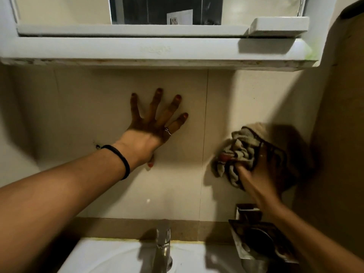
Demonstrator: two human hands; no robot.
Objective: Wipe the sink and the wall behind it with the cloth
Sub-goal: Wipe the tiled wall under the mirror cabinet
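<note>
While the left hand (pixel 153 127) lies flat on the wall (pixel 78 115), fingers spread wide, the right hand (pixel 262 170) grips the bunched cloth (pixel 236 152) against it.
Left to right: bare tile under the cabinet ledge (pixel 157 56); tile seam between the hands; cloth near the right corner; below, sink (pixel 110 253), tap (pixel 163 245), soap dish (pixel 256 241).

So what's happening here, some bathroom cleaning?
Yes. A person is wiping the tiled wall behind the sink. The right hand grips a bunched-up cloth and presses it against the wall, to the right of the tile seam and above a metal soap holder. The left hand lies flat on the wall with fingers spread, below the white mirror shelf. The tap stands at the back of the sink, untouched.
</note>
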